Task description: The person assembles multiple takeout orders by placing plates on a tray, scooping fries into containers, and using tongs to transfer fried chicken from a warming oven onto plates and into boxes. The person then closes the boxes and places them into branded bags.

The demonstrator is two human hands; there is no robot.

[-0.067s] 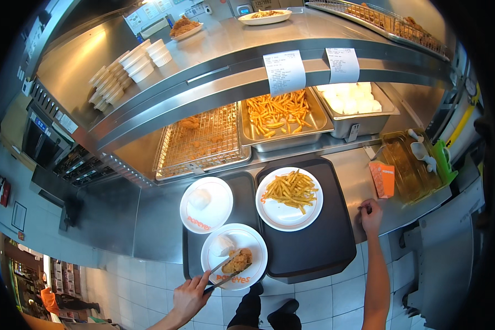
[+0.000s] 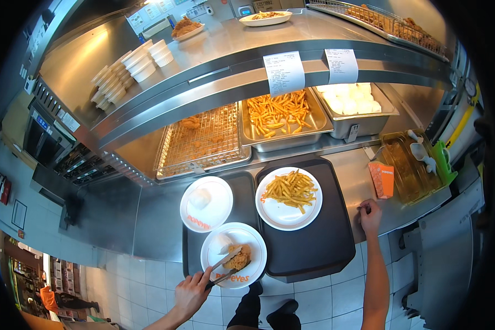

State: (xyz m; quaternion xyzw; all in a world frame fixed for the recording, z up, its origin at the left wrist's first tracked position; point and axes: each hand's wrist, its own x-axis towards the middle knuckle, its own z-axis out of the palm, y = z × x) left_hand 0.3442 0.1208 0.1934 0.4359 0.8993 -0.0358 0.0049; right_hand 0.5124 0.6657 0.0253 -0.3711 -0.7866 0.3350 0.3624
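My left hand (image 2: 192, 290) is closed around a pair of metal tongs (image 2: 219, 276). Their tips reach a piece of fried chicken (image 2: 238, 256) on the nearest white plate (image 2: 212, 267), one arm over it and the other at its near side. Beside the chicken on that plate is a white rice mound (image 2: 221, 242). A second white plate (image 2: 221, 193), just beyond, carries another rice mound (image 2: 200, 199). French fries (image 2: 291, 190) are heaped on a third plate (image 2: 287, 223) to the right. My right hand (image 2: 370, 213) is curled closed at the counter edge, with nothing visible in it.
Two dark trays (image 2: 308, 247) hold the plates. Farther back are a wire rack (image 2: 203, 140), a fries pan (image 2: 289, 140) and a pan of white mounds (image 2: 351, 102). An orange carton (image 2: 381, 180) stands beside an amber tub (image 2: 401, 159). A shelf (image 2: 214, 60) overhangs the pans.
The tongs and the fried chicken have shifted slightly, with the chicken turned a little on its plate. My right hand stays in place.
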